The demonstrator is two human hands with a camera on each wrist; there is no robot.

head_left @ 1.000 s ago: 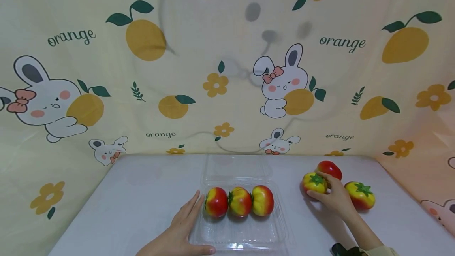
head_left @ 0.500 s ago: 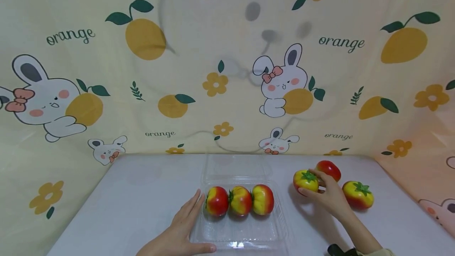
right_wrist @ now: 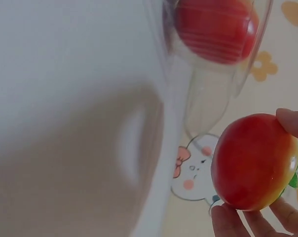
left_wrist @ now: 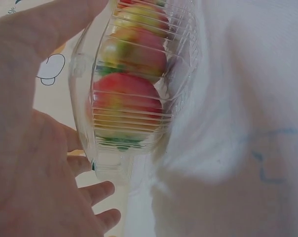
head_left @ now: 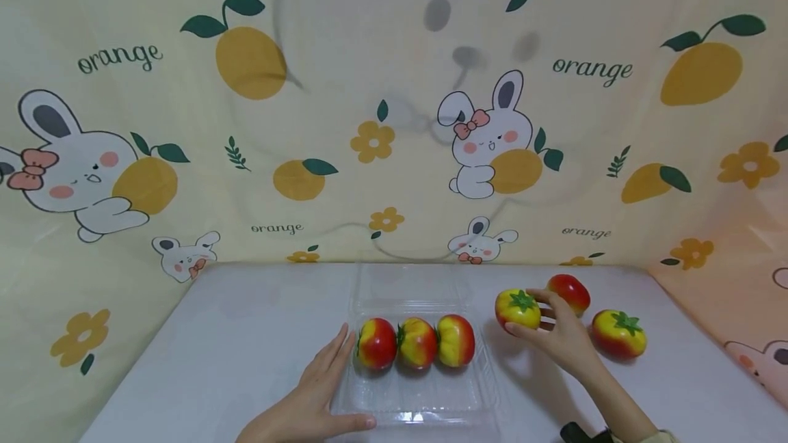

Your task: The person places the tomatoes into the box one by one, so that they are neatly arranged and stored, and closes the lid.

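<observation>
My right hand [head_left: 563, 339] pinches a red-and-yellow tomato [head_left: 517, 308] with a green leafy top, between thumb and fingers. The tomato [right_wrist: 255, 160] is held above the table, to the right of a clear plastic clamshell box [head_left: 409, 398]. Inside the box stand three similar tomatoes in a row: a left one [head_left: 377, 344], a middle one [head_left: 417, 343] and a right one [head_left: 456, 340]. My left hand [head_left: 308, 388] lies along the box's left side with straight fingers and the thumb at the front rim. In the left wrist view the ribbed box wall [left_wrist: 129, 116] covers the tomatoes.
Two more tomatoes lie at the right of the white table [head_left: 246, 320]: a red one [head_left: 569, 294] behind my right hand and a yellow-topped one [head_left: 619, 334] beside it. The open lid [head_left: 409, 286] extends toward the patterned cloth [head_left: 345, 108] at the back.
My right hand has moved left with the tomato, away from the other two and nearer the box. The left hand stays at the box's side.
</observation>
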